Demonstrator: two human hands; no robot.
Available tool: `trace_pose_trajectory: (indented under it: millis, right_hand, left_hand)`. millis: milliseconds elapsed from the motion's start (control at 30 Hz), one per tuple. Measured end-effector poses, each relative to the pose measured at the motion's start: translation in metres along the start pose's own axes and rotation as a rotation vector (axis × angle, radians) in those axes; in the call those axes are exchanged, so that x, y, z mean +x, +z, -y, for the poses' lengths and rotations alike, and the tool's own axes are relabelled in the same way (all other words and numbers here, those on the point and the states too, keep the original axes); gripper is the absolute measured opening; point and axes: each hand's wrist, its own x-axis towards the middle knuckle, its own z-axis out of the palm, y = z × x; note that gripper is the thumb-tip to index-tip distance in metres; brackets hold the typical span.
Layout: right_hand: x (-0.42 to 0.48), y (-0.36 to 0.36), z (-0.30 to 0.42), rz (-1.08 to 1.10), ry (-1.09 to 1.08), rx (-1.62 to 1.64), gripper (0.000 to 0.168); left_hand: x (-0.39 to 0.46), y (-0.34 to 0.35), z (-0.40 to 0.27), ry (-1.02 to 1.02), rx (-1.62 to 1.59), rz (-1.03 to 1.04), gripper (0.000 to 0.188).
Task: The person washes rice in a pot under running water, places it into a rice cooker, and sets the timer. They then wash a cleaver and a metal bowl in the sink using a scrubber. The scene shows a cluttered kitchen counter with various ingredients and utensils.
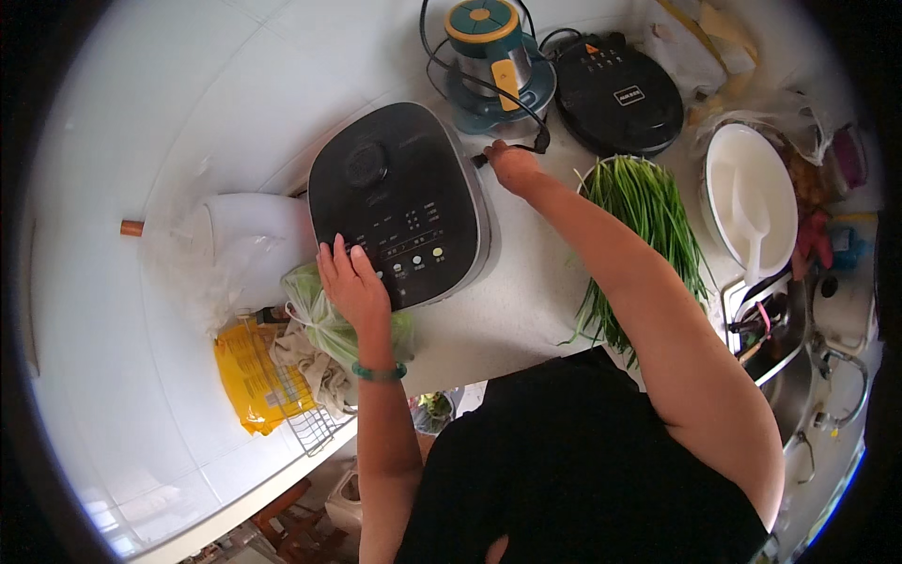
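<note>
My left hand (354, 290) lies with spread fingers on the front left edge of a black-topped rice cooker (394, 190), beside its buttons. On the cooker's right, my right hand (513, 168) has curled fingers around a black power cord end (481, 161) close to the cooker's side; the grip itself is partly hidden. A black cord plug (542, 138) lies just behind that hand. Behind stands a green and yellow food chopper (486, 63) with a cord looped over it. Long green chives (638, 233) rest in a bowl, partly behind my right forearm.
A round black electric griddle (620, 99) stands at the back. To the right are a white basin (750, 201) with a ladle and a sink (782, 395). At left are bagged green vegetables (310, 310), a yellow package (257, 374), a wire rack (310, 426) and a white tiled wall (176, 106).
</note>
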Motion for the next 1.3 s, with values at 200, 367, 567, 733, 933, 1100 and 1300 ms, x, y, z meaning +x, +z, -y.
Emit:
trace_pose_trajectory:
  millis: [200,367,567,733,933,1100,1300]
  right_hand:
    - [0.014,0.014,-0.003,0.04,0.001,-0.103,0.02]
    - [0.018,0.011,-0.013,0.075,-0.04,-0.125,0.02]
    - [0.021,0.013,-0.019,0.057,-0.048,-0.115,0.02]
    - [0.017,0.009,-0.013,0.102,0.011,-0.088,0.02]
    - [0.028,0.036,-0.033,0.014,0.068,-0.005,0.022]
    - [-0.008,-0.003,-0.054,0.034,0.11,-0.028,0.022]
    - [-0.029,-0.033,-0.009,0.084,-0.064,-0.175,0.019]
  left_hand:
    - [0.001,0.001,-0.003,-0.005,0.033,0.04,0.039]
    - [0.002,0.001,-0.003,0.005,0.046,0.057,0.039]
    - [0.002,0.002,-0.002,-0.005,0.061,0.055,0.039]
    - [0.002,0.002,-0.001,-0.017,0.076,0.068,0.039]
    - [0.003,0.001,-0.003,-0.008,0.07,0.07,0.04]
    - [-0.001,0.003,-0.005,-0.054,0.072,0.092,0.041]
    - [0.004,-0.003,-0.002,0.009,0.077,0.018,0.037]
